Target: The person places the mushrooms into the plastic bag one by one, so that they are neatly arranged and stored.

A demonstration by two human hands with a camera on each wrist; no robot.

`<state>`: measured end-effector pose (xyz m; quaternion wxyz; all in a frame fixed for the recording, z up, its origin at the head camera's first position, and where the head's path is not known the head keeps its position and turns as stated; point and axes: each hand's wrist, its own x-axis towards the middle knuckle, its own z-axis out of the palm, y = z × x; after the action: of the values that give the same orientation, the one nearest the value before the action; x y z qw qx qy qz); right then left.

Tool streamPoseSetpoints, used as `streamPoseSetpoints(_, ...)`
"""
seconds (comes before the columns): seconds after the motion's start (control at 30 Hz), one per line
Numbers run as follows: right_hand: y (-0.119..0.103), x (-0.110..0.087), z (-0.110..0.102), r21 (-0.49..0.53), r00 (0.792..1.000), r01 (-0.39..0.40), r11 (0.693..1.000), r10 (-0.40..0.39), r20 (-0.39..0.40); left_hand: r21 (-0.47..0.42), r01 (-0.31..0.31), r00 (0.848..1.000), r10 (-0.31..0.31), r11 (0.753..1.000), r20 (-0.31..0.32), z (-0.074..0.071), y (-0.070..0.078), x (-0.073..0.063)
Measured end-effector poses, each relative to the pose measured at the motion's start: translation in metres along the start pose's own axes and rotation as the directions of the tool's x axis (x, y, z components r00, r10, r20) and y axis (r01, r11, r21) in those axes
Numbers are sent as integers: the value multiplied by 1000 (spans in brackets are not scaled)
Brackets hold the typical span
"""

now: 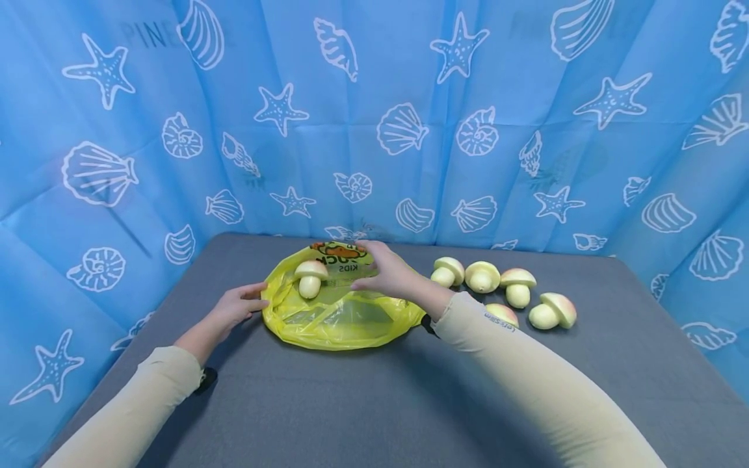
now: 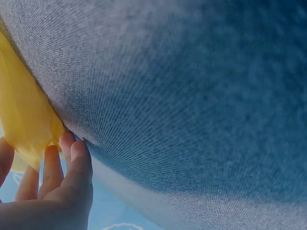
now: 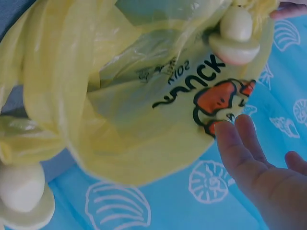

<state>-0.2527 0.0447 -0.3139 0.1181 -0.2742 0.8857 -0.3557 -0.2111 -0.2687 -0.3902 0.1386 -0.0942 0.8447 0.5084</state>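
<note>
left hand (image 1: 234, 307), grip loose, touches yellow bag (image 1: 333, 337); right hand (image 1: 387, 272) above it, grip wide

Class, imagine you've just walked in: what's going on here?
Someone has a yellow bag lying open on a grey table. Their left hand touches its left edge; their right hand, fingers extended, is near its far rim and holds nothing. One mushroom-shaped piece is in the bag; five similar pieces sit to the right, one partly hidden by the sleeve.
</note>
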Motion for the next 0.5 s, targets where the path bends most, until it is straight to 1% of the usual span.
streamPoseSetpoints(0.23, 4, -20, -12, 3, 1000, 8, 1000, -8, -24, -2, 7, 1000, -7, 1000, 0, -1, -3, 3)
streamPoseSetpoints(0.5, 12, -39, -23, -5, 997, 45, 999, -45, -62, -8, 11, 1000, -11, 1000, 2, 0, -3, 3)
